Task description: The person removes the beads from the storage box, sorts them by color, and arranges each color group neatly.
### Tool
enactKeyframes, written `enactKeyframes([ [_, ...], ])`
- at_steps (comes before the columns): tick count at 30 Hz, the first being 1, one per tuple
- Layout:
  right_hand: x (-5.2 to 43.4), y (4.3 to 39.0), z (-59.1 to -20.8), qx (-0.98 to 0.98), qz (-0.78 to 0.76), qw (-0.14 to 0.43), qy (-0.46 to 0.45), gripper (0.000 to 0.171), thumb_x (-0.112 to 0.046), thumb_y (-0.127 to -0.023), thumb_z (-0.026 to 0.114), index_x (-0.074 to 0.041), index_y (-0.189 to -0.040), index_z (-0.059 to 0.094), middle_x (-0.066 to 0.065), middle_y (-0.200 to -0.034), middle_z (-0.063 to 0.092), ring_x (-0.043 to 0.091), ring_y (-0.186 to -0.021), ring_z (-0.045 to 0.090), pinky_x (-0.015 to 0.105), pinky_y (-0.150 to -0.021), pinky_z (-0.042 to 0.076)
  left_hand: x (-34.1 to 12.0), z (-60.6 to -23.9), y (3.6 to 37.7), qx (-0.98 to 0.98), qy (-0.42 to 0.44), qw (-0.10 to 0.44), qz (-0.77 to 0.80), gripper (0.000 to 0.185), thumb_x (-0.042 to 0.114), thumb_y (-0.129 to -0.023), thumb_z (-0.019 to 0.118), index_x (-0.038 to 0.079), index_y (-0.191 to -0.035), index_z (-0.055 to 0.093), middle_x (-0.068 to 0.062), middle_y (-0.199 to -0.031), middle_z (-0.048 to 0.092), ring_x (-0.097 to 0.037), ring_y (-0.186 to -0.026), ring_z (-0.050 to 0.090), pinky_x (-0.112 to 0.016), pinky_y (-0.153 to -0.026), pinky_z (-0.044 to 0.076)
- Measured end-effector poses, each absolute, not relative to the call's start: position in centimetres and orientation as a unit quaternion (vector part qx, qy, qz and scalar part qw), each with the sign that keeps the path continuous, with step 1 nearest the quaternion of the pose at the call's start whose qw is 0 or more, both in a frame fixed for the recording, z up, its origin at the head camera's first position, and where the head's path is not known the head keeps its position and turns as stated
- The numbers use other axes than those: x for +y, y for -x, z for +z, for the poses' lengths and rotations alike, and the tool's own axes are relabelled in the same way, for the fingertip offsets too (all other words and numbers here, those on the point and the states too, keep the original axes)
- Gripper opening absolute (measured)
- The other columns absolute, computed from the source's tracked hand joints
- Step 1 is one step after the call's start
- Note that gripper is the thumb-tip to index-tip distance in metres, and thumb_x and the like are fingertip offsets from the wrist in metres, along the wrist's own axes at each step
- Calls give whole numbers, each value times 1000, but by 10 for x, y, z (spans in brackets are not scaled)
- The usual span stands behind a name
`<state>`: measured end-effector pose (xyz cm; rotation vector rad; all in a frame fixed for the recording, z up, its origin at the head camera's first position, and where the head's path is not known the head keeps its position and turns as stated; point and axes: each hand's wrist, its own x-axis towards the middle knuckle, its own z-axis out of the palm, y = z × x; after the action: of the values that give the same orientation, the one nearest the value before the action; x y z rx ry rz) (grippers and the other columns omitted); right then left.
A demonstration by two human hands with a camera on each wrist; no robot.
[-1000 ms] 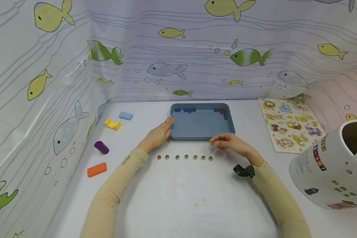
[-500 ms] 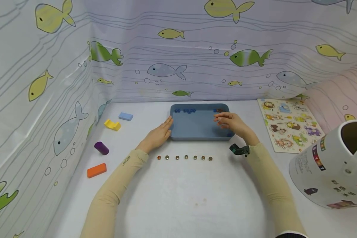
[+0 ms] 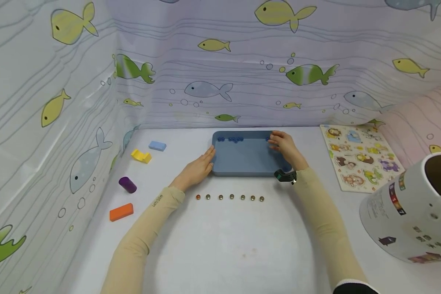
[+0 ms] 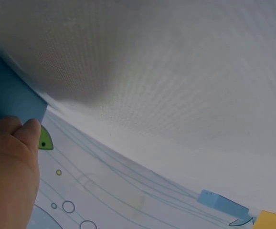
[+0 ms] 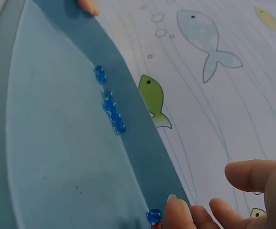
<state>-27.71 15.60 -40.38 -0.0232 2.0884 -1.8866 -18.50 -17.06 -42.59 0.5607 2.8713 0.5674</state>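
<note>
A shallow blue-grey tray (image 3: 246, 159) lies on the white table. My left hand (image 3: 195, 170) rests with straight fingers against its left wall. Several blue beads (image 3: 236, 139) line the inside of the back wall. At the tray's back right corner is my right hand (image 3: 287, 151), its fingertips reaching down inside. In the right wrist view, those fingers (image 5: 177, 214) are beside a blue bead (image 5: 153, 216) and a bit of red, while the thumb stands apart. My hand hides the rest of that corner. A spaced row of amber and brownish beads (image 3: 232, 197) lies in front of the tray.
On the left lie a light blue block (image 3: 157, 145), a yellow curved block (image 3: 141, 156), a purple cylinder (image 3: 127, 184) and an orange block (image 3: 121, 212). An animal picture board (image 3: 360, 159) and a large white bucket (image 3: 393, 220) stand right. A fish-print sheet rises behind.
My right hand has moved from the tray's front edge, across its right side, to the back right corner. The left hand stays at the left wall. The row of beads is unchanged.
</note>
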Motion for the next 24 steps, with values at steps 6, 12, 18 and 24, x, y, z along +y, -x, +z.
enactKeyframes([
  [6,153,286,-410,736,-658,156,-23,58,-14,-103,42,2,-152,17,23,-153,28,35,-137,38,44,-113,41,-171,-428,184,962,-183,80,188,56,24,-105,31,6,-155,15,-5,-164,5,-24,-151,17,-41,-124,20],
  [12,149,298,-416,746,-650,144,-33,56,-14,-103,41,1,-152,20,21,-154,30,35,-137,41,43,-111,43,-171,-428,186,965,-178,81,177,56,25,-105,31,8,-156,13,-3,-165,5,-24,-150,18,-40,-124,20],
  [18,140,307,-423,792,-597,118,-48,47,-14,-102,43,-1,-147,34,21,-146,40,30,-121,54,35,-98,52,-170,-425,186,964,-176,78,185,56,24,-105,32,7,-156,14,-5,-165,6,-27,-150,18,-43,-124,21],
  [24,139,306,-430,833,-541,109,-49,41,-13,-101,42,0,-140,45,21,-131,52,12,-83,60,21,-75,56,-170,-429,188,964,-182,78,180,56,24,-105,31,7,-156,13,-5,-165,5,-25,-151,17,-41,-124,20],
])
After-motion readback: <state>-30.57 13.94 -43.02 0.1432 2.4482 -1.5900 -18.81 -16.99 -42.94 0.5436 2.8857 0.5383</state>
